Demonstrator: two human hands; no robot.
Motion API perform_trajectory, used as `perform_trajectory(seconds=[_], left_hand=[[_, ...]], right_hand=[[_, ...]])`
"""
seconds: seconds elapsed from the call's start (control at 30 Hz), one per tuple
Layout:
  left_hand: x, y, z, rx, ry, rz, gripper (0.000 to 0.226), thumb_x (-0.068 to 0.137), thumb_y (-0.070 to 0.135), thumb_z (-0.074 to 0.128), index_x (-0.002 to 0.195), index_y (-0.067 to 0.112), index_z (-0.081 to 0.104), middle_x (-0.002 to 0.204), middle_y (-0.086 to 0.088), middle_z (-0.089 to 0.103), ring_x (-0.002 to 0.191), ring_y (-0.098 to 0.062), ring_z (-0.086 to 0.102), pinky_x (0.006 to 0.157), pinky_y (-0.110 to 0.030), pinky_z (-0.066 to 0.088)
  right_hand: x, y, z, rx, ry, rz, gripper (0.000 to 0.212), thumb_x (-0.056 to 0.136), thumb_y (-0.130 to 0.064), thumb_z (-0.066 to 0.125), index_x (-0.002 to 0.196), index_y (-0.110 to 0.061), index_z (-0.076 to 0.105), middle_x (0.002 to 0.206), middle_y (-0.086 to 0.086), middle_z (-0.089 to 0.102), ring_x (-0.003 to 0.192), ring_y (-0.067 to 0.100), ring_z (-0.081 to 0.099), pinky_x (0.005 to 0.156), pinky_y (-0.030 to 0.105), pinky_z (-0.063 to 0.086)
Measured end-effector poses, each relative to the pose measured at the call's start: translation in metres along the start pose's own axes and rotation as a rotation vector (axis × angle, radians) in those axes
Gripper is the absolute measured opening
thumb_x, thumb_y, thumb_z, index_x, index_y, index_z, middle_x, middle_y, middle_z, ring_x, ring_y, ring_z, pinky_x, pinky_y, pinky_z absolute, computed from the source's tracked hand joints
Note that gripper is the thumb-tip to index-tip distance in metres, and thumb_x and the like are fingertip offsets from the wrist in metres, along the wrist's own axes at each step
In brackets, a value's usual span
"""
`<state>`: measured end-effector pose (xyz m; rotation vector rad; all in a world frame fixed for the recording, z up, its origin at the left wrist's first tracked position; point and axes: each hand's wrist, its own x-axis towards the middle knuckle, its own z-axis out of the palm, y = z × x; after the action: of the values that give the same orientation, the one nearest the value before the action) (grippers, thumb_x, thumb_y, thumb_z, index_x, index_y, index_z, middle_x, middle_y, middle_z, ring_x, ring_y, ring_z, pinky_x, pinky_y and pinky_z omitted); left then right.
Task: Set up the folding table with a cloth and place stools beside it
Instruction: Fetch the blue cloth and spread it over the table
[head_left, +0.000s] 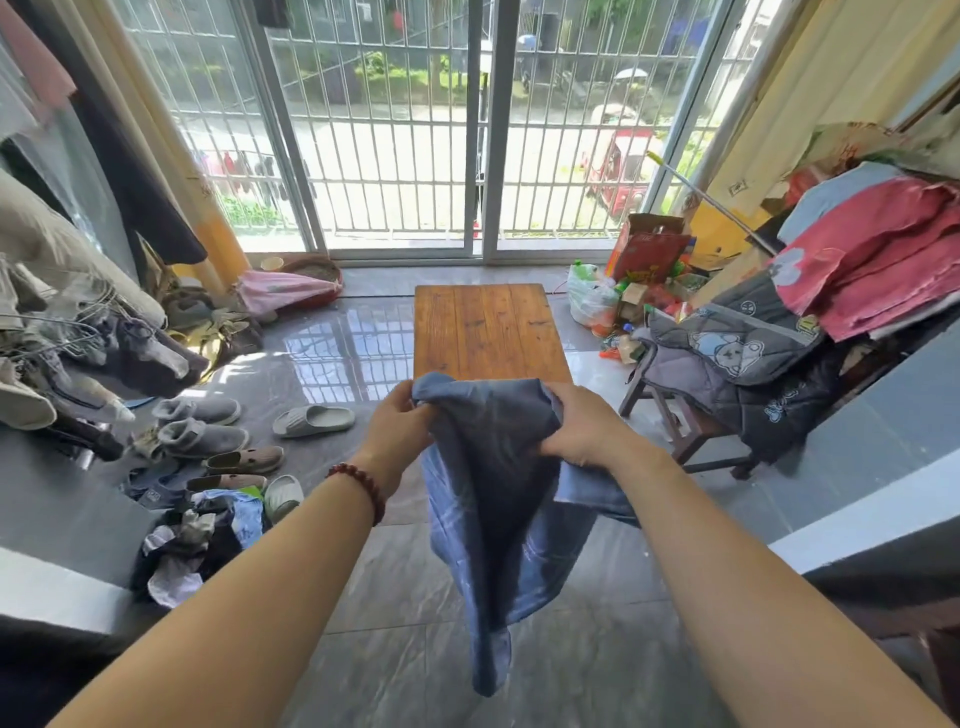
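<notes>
A low wooden folding table (485, 327) stands unfolded on the tiled floor in front of me, its top bare. I hold a blue checked cloth (493, 499) bunched up just short of the table's near edge. My left hand (397, 421) pinches its upper left corner, and my right hand (582, 428) grips its right side. The rest of the cloth hangs down between my forearms. A dark wooden stool (685, 431) stands to the right of the table, partly under a quilted grey garment (737, 364).
Shoes and slippers (208, 436) and a heap of clothes (197, 540) lie on the floor at left. Bags and boxes (628, 291) sit at the back right beside piled bedding (872, 260). Barred sliding glass doors (483, 130) stand behind the table.
</notes>
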<state>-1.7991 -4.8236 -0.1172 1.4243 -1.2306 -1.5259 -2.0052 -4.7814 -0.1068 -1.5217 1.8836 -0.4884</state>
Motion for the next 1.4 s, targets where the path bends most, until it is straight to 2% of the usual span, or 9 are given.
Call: perform_trajectory(seconds=[0.17, 0.3, 0.47, 0.57, 0.77, 0.9, 1.0, 1.2, 1.4], left_hand=[[0.002, 0.004, -0.010, 0.045, 0.022, 0.050, 0.015, 0.088, 0.008, 0.050, 0.088, 0.020, 0.059, 0.094, -0.009, 0.061, 0.088, -0.019, 0.057, 0.090, -0.041, 0.050], [0.000, 0.003, -0.017, 0.198, 0.086, 0.118, 0.011, 0.081, 0.012, 0.056, 0.086, 0.020, 0.060, 0.087, -0.006, 0.063, 0.081, -0.018, 0.057, 0.079, -0.032, 0.050], [-0.012, 0.001, -0.012, 0.517, -0.164, 0.168, 0.053, 0.064, 0.011, 0.075, 0.102, 0.041, 0.055, 0.099, 0.002, 0.065, 0.094, -0.017, 0.063, 0.081, -0.031, 0.053], [-0.024, 0.004, 0.000, 0.821, -0.256, 0.217, 0.031, 0.077, 0.017, 0.068, 0.107, 0.019, 0.059, 0.094, 0.007, 0.060, 0.090, -0.010, 0.057, 0.075, -0.021, 0.042], [-0.022, 0.003, -0.006, 0.520, -0.015, 0.120, 0.006, 0.080, 0.010, 0.060, 0.076, 0.014, 0.062, 0.068, 0.002, 0.061, 0.071, -0.015, 0.059, 0.063, -0.029, 0.047], [-0.018, 0.013, -0.013, 0.275, 0.081, 0.032, 0.012, 0.084, 0.008, 0.057, 0.073, 0.013, 0.060, 0.078, -0.012, 0.064, 0.074, -0.024, 0.060, 0.074, -0.040, 0.053], [-0.015, 0.015, -0.016, 0.222, 0.081, -0.004, 0.011, 0.086, 0.006, 0.052, 0.083, 0.006, 0.062, 0.083, -0.017, 0.065, 0.079, -0.027, 0.062, 0.077, -0.042, 0.054], [-0.023, 0.019, -0.007, 0.235, -0.038, 0.032, 0.005, 0.085, 0.007, 0.061, 0.086, 0.006, 0.065, 0.093, -0.022, 0.068, 0.085, -0.030, 0.064, 0.081, -0.049, 0.053], [-0.027, 0.022, -0.001, 0.237, -0.052, 0.086, 0.005, 0.084, 0.019, 0.066, 0.081, 0.015, 0.066, 0.096, -0.018, 0.070, 0.092, -0.030, 0.066, 0.083, -0.047, 0.053]], right_hand=[[-0.002, -0.007, -0.001, -0.128, 0.109, 0.109, 0.002, 0.082, -0.007, 0.055, 0.081, -0.006, 0.056, 0.079, 0.009, 0.056, 0.073, 0.025, 0.049, 0.065, 0.026, 0.035], [-0.005, -0.023, 0.005, 0.085, 0.102, 0.084, 0.029, 0.087, -0.002, 0.045, 0.061, -0.016, 0.044, 0.063, 0.001, 0.046, 0.066, 0.019, 0.043, 0.054, 0.026, 0.031], [-0.007, -0.045, 0.026, 0.077, -0.030, -0.080, 0.027, 0.084, 0.001, 0.046, 0.065, -0.016, 0.055, 0.067, 0.002, 0.056, 0.072, 0.015, 0.050, 0.064, 0.028, 0.040], [-0.009, -0.056, 0.037, 0.123, -0.043, -0.175, 0.018, 0.082, 0.000, 0.053, 0.071, -0.012, 0.061, 0.066, -0.002, 0.052, 0.068, 0.010, 0.046, 0.066, 0.027, 0.041], [-0.009, -0.054, 0.036, 0.358, 0.146, -0.203, 0.026, 0.074, -0.018, 0.077, 0.094, -0.029, 0.065, 0.090, -0.009, 0.067, 0.086, 0.010, 0.063, 0.077, 0.028, 0.055], [-0.013, -0.036, 0.031, 0.357, -0.032, -0.096, 0.069, 0.057, -0.041, 0.087, 0.116, -0.038, 0.052, 0.114, -0.011, 0.058, 0.105, 0.010, 0.057, 0.086, 0.029, 0.053], [-0.019, -0.031, 0.038, 0.327, -0.094, -0.093, 0.078, 0.057, -0.040, 0.088, 0.122, -0.038, 0.047, 0.117, -0.015, 0.055, 0.106, 0.007, 0.055, 0.089, 0.027, 0.049], [-0.016, -0.042, 0.041, 0.330, 0.127, -0.099, 0.023, 0.087, -0.013, 0.062, 0.110, -0.017, 0.063, 0.091, -0.003, 0.063, 0.086, 0.019, 0.059, 0.075, 0.032, 0.050], [-0.013, -0.053, 0.024, 0.592, 0.224, -0.093, 0.022, 0.096, -0.016, 0.045, 0.108, -0.026, 0.061, 0.095, -0.008, 0.063, 0.093, 0.013, 0.060, 0.080, 0.024, 0.050]])
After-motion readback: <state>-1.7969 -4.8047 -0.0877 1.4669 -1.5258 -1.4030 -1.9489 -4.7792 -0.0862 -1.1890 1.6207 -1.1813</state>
